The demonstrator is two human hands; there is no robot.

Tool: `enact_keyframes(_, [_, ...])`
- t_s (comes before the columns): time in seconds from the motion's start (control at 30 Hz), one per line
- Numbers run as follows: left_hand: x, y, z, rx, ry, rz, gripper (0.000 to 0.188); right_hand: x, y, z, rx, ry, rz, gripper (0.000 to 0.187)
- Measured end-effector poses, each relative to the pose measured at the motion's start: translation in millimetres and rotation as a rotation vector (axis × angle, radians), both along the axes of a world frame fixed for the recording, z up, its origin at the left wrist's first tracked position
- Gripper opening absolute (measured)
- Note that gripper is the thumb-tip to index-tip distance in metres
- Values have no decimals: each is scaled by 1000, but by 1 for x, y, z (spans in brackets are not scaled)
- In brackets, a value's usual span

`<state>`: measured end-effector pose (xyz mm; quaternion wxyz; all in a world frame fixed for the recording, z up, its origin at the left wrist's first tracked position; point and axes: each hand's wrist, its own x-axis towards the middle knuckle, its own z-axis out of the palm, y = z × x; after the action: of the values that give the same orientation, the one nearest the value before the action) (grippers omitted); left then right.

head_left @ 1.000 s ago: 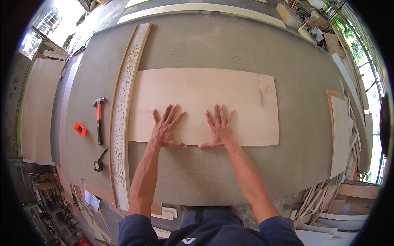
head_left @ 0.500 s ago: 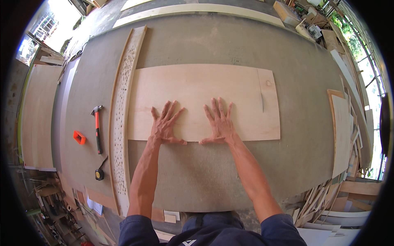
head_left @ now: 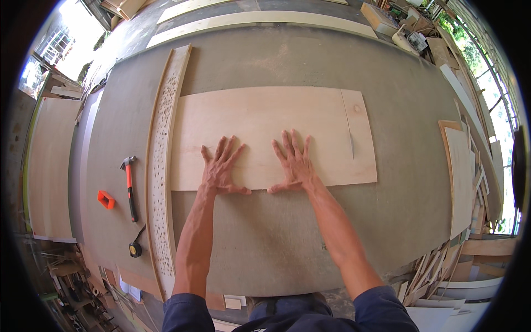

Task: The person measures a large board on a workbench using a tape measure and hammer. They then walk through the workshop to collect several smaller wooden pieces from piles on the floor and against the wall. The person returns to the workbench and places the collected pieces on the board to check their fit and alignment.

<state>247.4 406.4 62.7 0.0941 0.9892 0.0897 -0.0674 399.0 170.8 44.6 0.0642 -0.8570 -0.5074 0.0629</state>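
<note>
A pale plywood panel (head_left: 260,116) lies flat on the large grey-brown worktable (head_left: 387,232). My left hand (head_left: 220,169) presses on it near its front edge, fingers spread and thumb stretched along that edge. Beside it to the right, my right hand (head_left: 294,165) rests the same way, thumb pointing inward. Neither hand grips anything. Toward the panel's right end a thin dark line or crack (head_left: 348,124) runs from the back edge inward. The panel's left end meets a long wooden strip (head_left: 160,166) covered in small dark spots or holes.
Left of the strip lie a claw hammer (head_left: 130,193) with a red and black handle, an orange block-like piece (head_left: 106,200) and a tape measure (head_left: 135,249). Long boards (head_left: 265,18) lie beyond the far edge. Offcuts (head_left: 431,265) and leaning panels (head_left: 460,177) crowd the right side.
The view has shifted and turned slightly, so the hammer and tape measure appear lower. Both hands stay spread flat on the panel, with no visible movement against it.
</note>
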Motion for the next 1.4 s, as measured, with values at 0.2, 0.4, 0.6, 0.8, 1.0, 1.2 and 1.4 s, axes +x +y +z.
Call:
enact_keyframes(0.2, [17, 11, -5, 31, -1, 0, 153, 18, 10, -4, 16, -9, 1, 153])
enact_keyframes(0.4, [33, 22, -11, 49, -4, 5, 155, 34, 22, -3, -31, -35, -7, 155])
enact_keyframes(0.6, [46, 29, -12, 64, -5, 6, 155, 48, 30, -5, -15, -37, 1, 153])
enact_keyframes(0.8, [60, 35, -10, 52, -27, 2, 153, 64, 36, -7, -24, -45, 3, 155])
enact_keyframes(1.0, [77, 46, -10, 66, -5, 7, 151, 82, 47, -11, -20, -51, 6, 156])
enact_keyframes(1.2, [103, 57, -5, 28, -19, 2, 151, 103, 59, -7, 45, -72, -10, 151])
enact_keyframes(1.4, [143, 82, -6, 45, -32, -10, 149, 139, 80, -5, 109, -17, -53, 138])
